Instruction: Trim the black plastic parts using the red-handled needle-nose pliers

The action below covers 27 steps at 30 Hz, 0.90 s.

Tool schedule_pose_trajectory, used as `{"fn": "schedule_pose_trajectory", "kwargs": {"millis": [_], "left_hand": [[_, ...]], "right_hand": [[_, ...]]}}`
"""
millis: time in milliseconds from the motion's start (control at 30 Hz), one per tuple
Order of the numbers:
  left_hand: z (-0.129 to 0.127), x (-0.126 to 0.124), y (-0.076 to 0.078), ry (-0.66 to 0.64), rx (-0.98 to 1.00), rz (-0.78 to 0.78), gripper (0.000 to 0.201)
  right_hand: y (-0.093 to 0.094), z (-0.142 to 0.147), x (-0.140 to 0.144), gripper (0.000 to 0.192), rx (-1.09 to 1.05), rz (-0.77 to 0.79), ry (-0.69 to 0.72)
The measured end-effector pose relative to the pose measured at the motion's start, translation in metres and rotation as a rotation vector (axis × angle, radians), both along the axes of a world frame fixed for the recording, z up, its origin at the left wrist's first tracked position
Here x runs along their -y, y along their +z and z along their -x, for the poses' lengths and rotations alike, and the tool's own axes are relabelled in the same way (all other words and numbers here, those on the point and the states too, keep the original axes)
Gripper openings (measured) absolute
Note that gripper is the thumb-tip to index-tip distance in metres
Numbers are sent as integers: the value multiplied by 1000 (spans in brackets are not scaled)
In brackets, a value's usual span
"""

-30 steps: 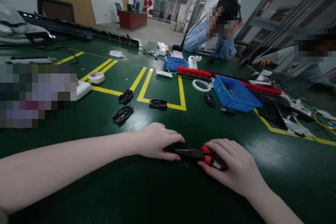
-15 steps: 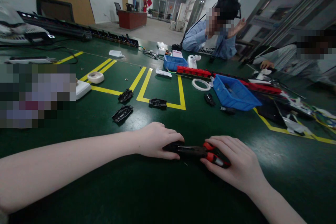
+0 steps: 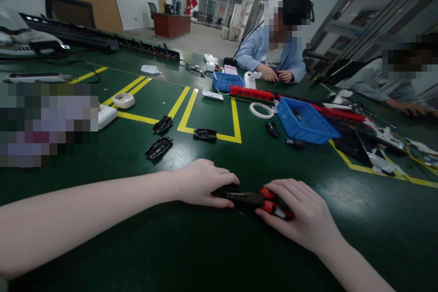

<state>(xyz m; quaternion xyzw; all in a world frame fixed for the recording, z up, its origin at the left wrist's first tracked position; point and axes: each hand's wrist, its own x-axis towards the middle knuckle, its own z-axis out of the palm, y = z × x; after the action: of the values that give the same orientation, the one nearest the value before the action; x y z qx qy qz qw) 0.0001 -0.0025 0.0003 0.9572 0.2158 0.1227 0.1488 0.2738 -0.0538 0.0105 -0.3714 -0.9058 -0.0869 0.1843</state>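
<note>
- Left hand [image 3: 205, 182] — fingers curled over a small black part [image 3: 226, 189] on the green table [image 3: 171, 246].
- Right hand [image 3: 301, 214] — fingers wrapped around red-handled pliers [image 3: 263, 200], nose at the part.

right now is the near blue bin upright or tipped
Upright: the blue bin sits flat on the green table, open top facing up.

Your bare right hand [image 3: 301, 219] grips pliers [image 3: 255, 199] with glossy red-and-black plastic handles and dull dark metal jaws. Your left hand [image 3: 201, 182] covers a matt black plastic part [image 3: 224, 189]. The green table mat [image 3: 171, 246] looks smooth, with a faint sheen. Nearby, the blue bin [image 3: 304, 123] is shiny plastic, and the black housings [image 3: 159, 147] look like matt moulded plastic.
</note>
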Motion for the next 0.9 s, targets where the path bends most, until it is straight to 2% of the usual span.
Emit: {"fn": "schedule_pose_trajectory", "kwargs": {"millis": [300, 533, 900], "left_hand": [[1, -1, -2, -12, 10, 0, 40], [0, 0, -1, -12, 9, 2, 38], [1, -1, -5, -9, 24, -9, 39]], "right_hand": [[-3, -3, 0, 34, -17, -28, -14], [2, 0, -1, 35, 4, -100, 5], [-4, 2, 1, 33, -18, 39, -17]]}}
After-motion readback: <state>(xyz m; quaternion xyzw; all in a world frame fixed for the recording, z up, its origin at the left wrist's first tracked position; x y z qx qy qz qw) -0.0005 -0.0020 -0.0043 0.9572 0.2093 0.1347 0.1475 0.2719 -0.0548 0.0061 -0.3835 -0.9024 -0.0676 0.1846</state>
